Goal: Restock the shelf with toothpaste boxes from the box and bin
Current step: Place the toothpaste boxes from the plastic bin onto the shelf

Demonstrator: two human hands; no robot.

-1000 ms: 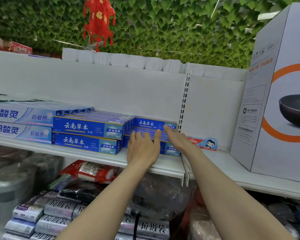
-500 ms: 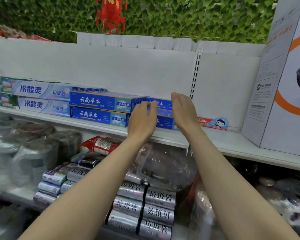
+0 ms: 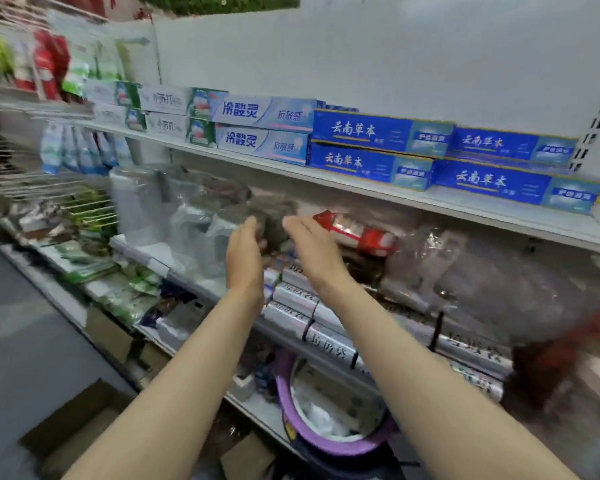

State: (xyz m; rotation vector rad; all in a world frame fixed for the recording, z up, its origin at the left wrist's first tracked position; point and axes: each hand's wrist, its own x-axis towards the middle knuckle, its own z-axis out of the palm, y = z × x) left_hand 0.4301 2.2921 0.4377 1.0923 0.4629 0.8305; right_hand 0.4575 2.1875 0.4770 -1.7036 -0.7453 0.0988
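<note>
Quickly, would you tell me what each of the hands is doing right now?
Left hand: open, fingers relaxed, holding nothing, in the air below the white metal toothpaste shelf.
Right hand: open, fingers extended, holding nothing.

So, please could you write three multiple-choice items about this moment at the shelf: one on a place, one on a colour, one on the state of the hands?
1. Where does the purple bin stand?
A. On the top shelf
B. Low down, under the shelves, between the forearms
C. In the left hand

2. What colour are the toothpaste boxes at the right end of the shelf?
A. Mostly blue
B. Yellow
C. Black

3. What are the left hand and right hand doing?
A. Each grips a box
B. Both press on the shelf
C. Both are open and hold nothing

Answers: 1 B, the bin sits below the lower shelves near the floor. 2 A, their fronts are blue with a paler end panel. 3 C, the fingers are relaxed in front of the lower shelf, with no box in them.
</note>
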